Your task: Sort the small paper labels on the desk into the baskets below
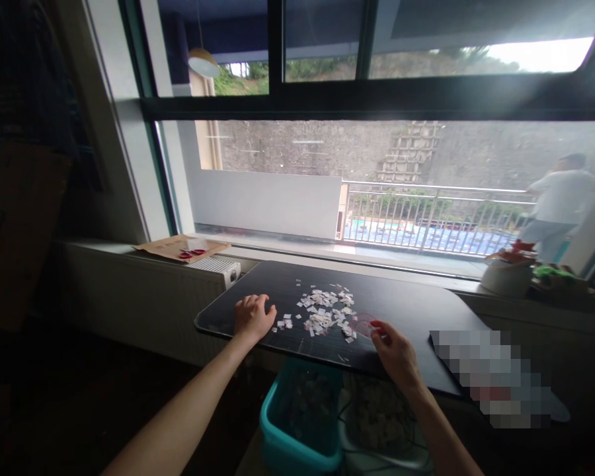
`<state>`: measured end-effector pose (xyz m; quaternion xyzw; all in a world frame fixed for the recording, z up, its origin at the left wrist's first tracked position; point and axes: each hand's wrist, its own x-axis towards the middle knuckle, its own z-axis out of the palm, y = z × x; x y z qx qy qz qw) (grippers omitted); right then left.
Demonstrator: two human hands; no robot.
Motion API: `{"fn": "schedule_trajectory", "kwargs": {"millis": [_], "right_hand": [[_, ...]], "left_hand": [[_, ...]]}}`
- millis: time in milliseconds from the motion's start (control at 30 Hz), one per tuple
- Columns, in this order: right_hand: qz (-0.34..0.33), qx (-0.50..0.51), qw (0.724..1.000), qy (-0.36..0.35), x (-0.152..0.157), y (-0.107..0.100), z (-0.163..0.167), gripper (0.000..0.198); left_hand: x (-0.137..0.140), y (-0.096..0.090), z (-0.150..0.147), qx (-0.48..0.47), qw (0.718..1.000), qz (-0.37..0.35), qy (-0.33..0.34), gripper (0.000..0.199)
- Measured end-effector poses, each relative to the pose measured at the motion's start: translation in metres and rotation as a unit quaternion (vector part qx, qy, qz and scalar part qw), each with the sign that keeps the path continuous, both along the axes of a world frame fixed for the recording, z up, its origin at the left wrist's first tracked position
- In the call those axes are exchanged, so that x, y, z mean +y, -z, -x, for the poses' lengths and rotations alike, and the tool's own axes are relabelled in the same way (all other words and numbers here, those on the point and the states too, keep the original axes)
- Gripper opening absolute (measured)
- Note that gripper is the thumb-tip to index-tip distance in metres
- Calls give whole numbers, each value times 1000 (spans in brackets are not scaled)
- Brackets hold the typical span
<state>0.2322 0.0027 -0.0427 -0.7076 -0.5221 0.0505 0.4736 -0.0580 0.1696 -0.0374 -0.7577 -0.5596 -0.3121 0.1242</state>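
A loose heap of small white paper pieces (pixel 321 321) is spread over the middle of a black tabletop (pixel 401 291). My right hand (pixel 394 350) pinches a clear, pinkish protractor (pixel 361 324), whose edge is against the right side of the heap. At the table's left part rests my left hand (pixel 254 316), its fingers loosely bent and the thumb apart, with nothing visible in it. A few stray pieces (pixel 285 322) lie just right of that hand.
Under the table's front edge stand a teal bin (pixel 297 439) and a paler bin (pixel 381 453), both with contents. Red-handled scissors (pixel 192 253) lie on brown paper (pixel 153 248) by the window. A plant pot (pixel 506 274) stands right; a person (pixel 562 198) is outside.
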Motion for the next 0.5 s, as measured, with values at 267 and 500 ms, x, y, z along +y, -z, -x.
{"fn": "schedule_trajectory", "kwargs": {"millis": [267, 500], "right_hand": [[-5, -17, 1000, 12, -2, 0, 2, 39], [-20, -16, 1000, 4, -2, 4, 2, 34]], "left_hand": [[1, 1, 0, -1, 1000, -4, 3, 26], [0, 0, -1, 4, 1000, -1, -6, 26]]}}
